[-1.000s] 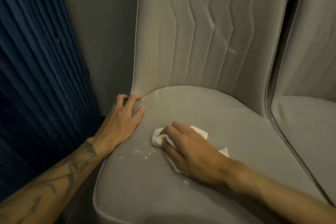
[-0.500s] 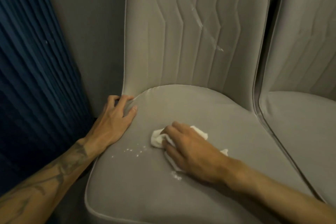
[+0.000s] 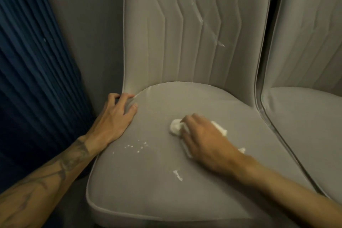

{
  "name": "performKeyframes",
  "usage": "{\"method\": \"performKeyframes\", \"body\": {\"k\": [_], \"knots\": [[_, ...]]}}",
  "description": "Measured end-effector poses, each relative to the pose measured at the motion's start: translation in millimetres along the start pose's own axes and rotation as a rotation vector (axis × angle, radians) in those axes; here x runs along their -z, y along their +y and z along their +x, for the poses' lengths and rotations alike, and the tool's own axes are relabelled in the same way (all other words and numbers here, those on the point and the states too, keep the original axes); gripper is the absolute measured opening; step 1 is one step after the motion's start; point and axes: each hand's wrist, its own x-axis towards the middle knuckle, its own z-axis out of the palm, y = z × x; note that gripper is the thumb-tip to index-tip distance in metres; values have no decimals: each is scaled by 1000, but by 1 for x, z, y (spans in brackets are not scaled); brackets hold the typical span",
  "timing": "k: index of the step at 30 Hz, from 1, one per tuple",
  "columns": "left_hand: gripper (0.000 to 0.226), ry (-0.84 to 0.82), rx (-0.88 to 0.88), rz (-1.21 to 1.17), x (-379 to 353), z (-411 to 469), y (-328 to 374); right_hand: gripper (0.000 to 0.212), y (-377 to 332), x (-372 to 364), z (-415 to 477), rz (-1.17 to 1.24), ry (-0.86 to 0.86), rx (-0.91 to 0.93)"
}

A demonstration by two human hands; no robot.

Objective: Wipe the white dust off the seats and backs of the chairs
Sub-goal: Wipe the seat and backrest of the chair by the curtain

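Observation:
A grey upholstered chair fills the view, with its seat [image 3: 185, 102] in the middle and its quilted back [image 3: 157, 33] above. My right hand [image 3: 205, 140] lies palm down on the seat, its fingers bent over a crumpled white cloth [image 3: 174, 127]. My left hand [image 3: 115, 118] grips the seat's rear left corner, thumb on top. Small white dust specks [image 3: 137, 147] lie on the seat between my hands. A short white dust smear [image 3: 177, 175] sits nearer the front edge. A long diagonal white dust streak [image 3: 209, 26] crosses the back.
A second grey chair [image 3: 305, 126] stands tight against the first on the right. Dark blue pleated curtain [image 3: 27, 79] hangs at the left, with a grey wall [image 3: 92, 24] between it and the chair back.
My right hand has slid the cloth to the right across the seat, uncovering a white smear near the front. My left hand has kept its hold on the corner. The view shifted slightly.

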Motion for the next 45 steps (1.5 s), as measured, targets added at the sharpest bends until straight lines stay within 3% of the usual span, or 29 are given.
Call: {"method": "performKeyframes", "body": {"k": [4,7,10,13,17,21,25,29,33,36,39,42,45], "knots": [[40,14,-13,-15,-2,0,-1,19,36,12,4,-80,64,-342],[39,12,-17,-2,-2,0,-3,9,-22,-7,-7,18,100,-139],[39,16,-16,9,-2,1,-3,13,-60,-14,-24,87,-25,68],[38,8,-18,9,-2,2,-3,18,-41,2,-28,40,-72,31],[39,17,-14,-2,-1,1,0,16,-41,4,-29,68,38,-90],[38,18,-10,-1,-1,0,0,9,-91,-16,-29,75,-43,104],[37,21,-13,-4,-3,1,-4,18,-64,1,-41,30,-149,153],[35,22,-26,-18,-4,1,-4,15,-49,8,-49,-32,-11,-78],[36,20,-9,-12,-3,1,-3,10,-91,-12,-42,-8,-46,50],[35,9,-8,-18,-2,1,-2,16,-80,0,-51,38,-93,101],[38,-1,-4,-26,-3,3,-4,18,-38,25,-84,-25,-71,-18],[39,10,-13,-41,-3,3,-5,17,6,52,-120,-114,28,-276],[38,10,-15,-35,-3,2,-5,13,-2,46,-122,-158,110,-369]]}}
